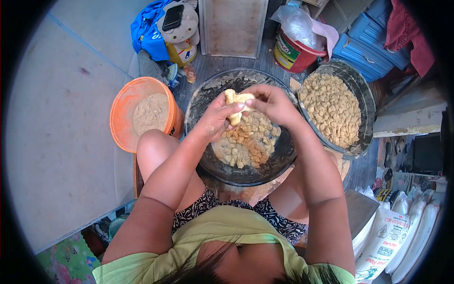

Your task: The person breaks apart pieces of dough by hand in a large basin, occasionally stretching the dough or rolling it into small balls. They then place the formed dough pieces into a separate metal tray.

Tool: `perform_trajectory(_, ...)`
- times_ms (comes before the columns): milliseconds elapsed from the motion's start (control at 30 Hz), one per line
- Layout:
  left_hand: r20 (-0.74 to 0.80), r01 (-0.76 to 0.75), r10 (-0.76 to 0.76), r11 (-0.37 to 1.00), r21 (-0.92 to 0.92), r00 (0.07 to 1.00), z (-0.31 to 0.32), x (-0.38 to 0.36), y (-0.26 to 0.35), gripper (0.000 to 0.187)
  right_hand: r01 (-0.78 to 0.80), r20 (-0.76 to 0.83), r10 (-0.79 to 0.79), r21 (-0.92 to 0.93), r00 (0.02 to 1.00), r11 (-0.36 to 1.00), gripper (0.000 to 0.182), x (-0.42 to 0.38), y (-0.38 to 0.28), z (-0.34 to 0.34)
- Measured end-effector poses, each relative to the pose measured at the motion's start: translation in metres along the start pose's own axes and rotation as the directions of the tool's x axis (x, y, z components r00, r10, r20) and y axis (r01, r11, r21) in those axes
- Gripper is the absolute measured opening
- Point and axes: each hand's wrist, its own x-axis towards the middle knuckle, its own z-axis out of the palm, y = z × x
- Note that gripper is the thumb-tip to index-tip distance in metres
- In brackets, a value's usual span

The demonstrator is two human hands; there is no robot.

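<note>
My left hand [216, 119] is closed around a lump of pale yellow dough [231, 97], which sticks up above the thumb. The fingers and thumb of my right hand [274, 105] pinch the dough's right side. Both hands are held over a wide black basin [239, 179]. Inside it lie many small pale dough-like pieces [231, 154], with a patch of browner pieces [255, 152] among them. My hands and the dough hide the upper part of this pile.
To the left stands an orange bucket [124, 111] of light brown powder [150, 113]. A second dark basin [366, 102], at right, holds a heap of similar pieces [331, 109]. Behind are a red bucket [305, 61] and a phone [173, 17] on a grey plush toy. Flour sacks [385, 236] stand at lower right.
</note>
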Motion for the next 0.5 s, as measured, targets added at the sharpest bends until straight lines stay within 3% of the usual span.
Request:
perform_trajectory(67,0.057,0.033,-0.039,0.994,0.101,0.998,-0.003,-0.001,0.004,0.027,0.074,-0.280,-0.034,0.135,0.959,0.988,0.024,0.002,-0.001,-0.008)
perform_trajectory(167,0.020,0.051,-0.053,0.994,0.099,0.998,-0.009,-0.003,-0.001,0.024,0.180,-0.571,0.122,0.443,0.812,0.879,0.020,0.002,-0.008,-0.041)
perform_trajectory(200,0.022,0.049,-0.051,0.994,0.098,0.998,-0.009,-0.002,-0.004,0.024,0.181,-0.571,0.119,0.440,0.812,0.879,0.020,-0.001,-0.009,-0.046)
perform_trajectory(267,-0.010,-0.007,0.006,0.999,-0.036,1.000,-0.009,-0.001,-0.006,0.021,0.296,-0.554,0.152,0.634,0.818,0.714,0.020,-0.004,-0.012,-0.051)
perform_trajectory(300,-0.009,-0.007,0.007,0.999,-0.035,1.000,-0.009,0.000,-0.006,0.021,0.298,-0.555,0.151,0.633,0.818,0.714,0.020,-0.004,-0.011,-0.048)
perform_trajectory(367,-0.022,0.040,-0.042,0.998,-0.050,0.999,-0.009,-0.001,-0.006,0.022,0.157,-0.406,0.092,0.540,0.909,0.827,0.020,-0.003,-0.007,-0.032)
perform_trajectory(433,-0.009,0.039,-0.039,0.999,-0.031,0.999,-0.010,0.000,-0.006,0.025,0.141,-0.333,0.061,0.549,0.941,0.824,0.018,-0.004,-0.007,-0.019)
perform_trajectory(500,0.003,0.034,-0.034,0.999,-0.013,0.999,-0.009,0.000,-0.006,0.027,0.053,-0.152,0.029,0.505,0.988,0.861,0.020,-0.004,-0.008,-0.010)
